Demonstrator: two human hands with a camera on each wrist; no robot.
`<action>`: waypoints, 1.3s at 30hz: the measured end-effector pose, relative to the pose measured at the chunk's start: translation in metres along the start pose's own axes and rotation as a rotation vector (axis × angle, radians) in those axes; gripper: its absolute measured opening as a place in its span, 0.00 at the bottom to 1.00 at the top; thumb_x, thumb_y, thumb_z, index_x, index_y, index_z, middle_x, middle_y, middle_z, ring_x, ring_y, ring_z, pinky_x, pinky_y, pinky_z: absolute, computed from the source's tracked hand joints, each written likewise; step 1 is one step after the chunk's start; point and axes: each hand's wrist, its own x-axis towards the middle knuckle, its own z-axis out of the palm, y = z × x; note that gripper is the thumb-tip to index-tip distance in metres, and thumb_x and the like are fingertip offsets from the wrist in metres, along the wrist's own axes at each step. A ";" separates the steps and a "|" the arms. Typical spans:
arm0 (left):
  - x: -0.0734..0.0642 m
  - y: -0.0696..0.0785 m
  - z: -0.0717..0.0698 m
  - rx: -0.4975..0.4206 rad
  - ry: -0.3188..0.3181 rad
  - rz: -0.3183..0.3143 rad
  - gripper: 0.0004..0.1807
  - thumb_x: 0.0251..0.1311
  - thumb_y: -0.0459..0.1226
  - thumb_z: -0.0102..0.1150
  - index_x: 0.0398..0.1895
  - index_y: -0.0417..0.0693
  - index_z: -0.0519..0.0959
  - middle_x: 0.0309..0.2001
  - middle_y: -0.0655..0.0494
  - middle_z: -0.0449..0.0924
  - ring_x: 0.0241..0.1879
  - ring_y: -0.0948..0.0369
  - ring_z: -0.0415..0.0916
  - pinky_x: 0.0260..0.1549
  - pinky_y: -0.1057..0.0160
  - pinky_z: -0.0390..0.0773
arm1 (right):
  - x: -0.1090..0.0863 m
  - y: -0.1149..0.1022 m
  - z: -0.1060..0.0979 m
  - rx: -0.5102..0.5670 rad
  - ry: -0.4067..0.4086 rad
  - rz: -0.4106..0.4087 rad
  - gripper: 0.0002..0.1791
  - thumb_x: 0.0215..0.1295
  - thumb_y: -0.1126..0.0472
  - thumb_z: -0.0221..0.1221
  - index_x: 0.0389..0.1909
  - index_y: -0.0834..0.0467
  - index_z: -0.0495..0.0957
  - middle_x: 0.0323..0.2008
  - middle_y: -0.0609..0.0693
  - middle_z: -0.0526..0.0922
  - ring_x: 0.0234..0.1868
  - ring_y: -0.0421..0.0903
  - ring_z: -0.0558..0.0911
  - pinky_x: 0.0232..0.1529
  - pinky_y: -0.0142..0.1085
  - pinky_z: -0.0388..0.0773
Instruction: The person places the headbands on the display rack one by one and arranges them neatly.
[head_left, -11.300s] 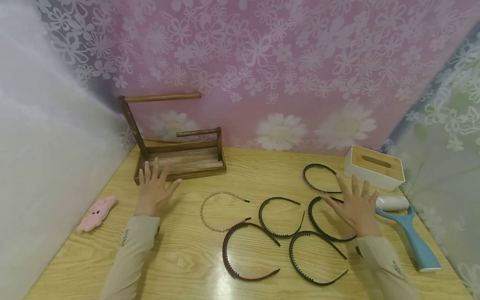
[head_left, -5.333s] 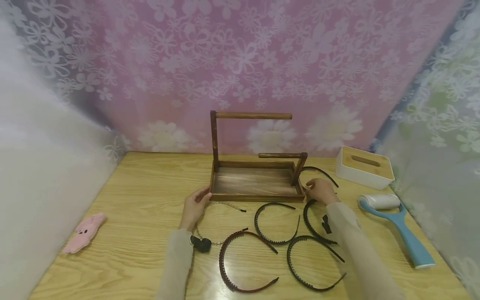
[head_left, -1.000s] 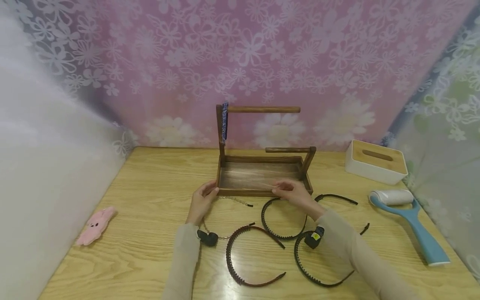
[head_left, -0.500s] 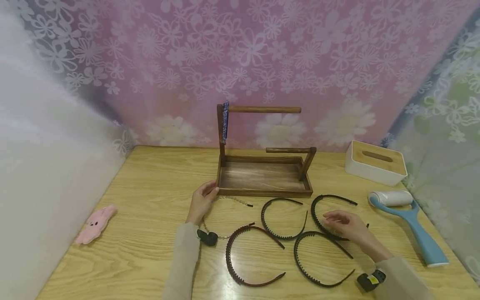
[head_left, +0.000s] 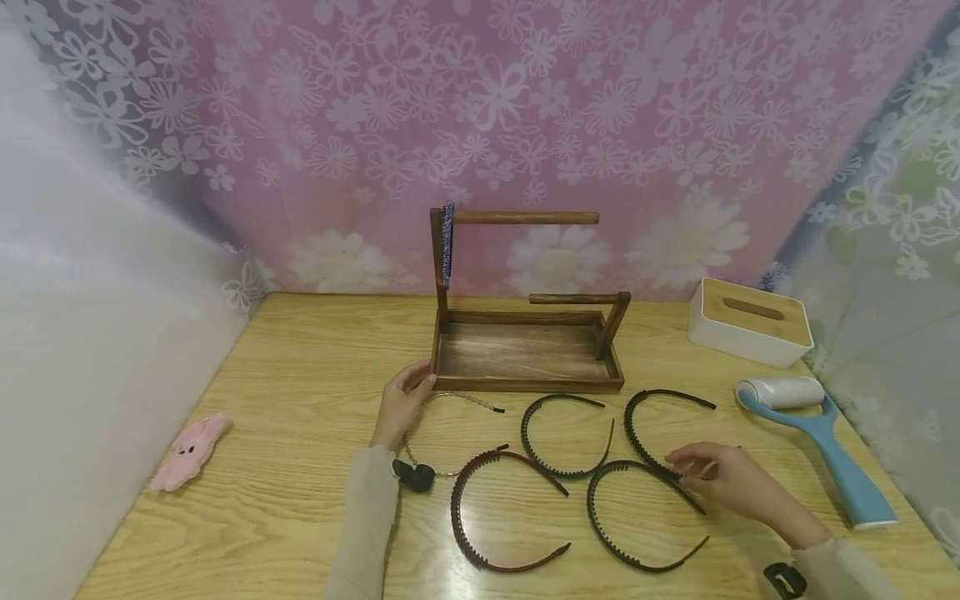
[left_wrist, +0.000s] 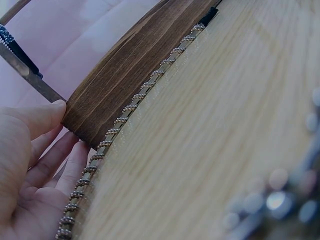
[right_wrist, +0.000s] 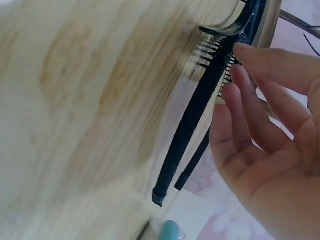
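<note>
A wooden rack (head_left: pixel 525 383) with a shallow tray and two horizontal bars stands in the middle of the table. My left hand (head_left: pixel 403 406) grips its front left corner, thumb in front, fingers curled behind. From the upper bar hangs a blue glittery headband (head_left: pixel 447 246). My right hand (head_left: pixel 723 479) is at the right-hand black headband (head_left: pixel 632 417); its loosely bent fingertips lie right beside the toothed band in the right wrist view, and the hand hides part of it in the head view. Close to my left hand lies a beaded headband (left_wrist: pixel 132 107), partly hidden by the hand.
In front of the rack lie a small black headband (head_left: pixel 528 433), a dark red headband (head_left: pixel 459 517) and another black headband (head_left: pixel 600 525). A tissue box (head_left: pixel 750 321) and a blue-handled lint roller (head_left: pixel 832 454) are at the right, a pink plush toy (head_left: pixel 191 450) at the left.
Since the earliest frame, the rack has moved right and gained the blue headband on its upper bar. In the last second my right hand left the tray's front edge for the right-hand black headband.
</note>
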 end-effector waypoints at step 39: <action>0.013 -0.026 0.001 -0.017 0.017 0.002 0.23 0.68 0.37 0.57 0.65 0.41 0.72 0.64 0.41 0.73 0.64 0.48 0.72 0.58 0.60 0.78 | 0.021 -0.020 -0.022 0.864 0.242 0.153 0.21 0.73 0.67 0.51 0.45 0.32 0.77 0.43 0.26 0.80 0.45 0.24 0.78 0.42 0.20 0.77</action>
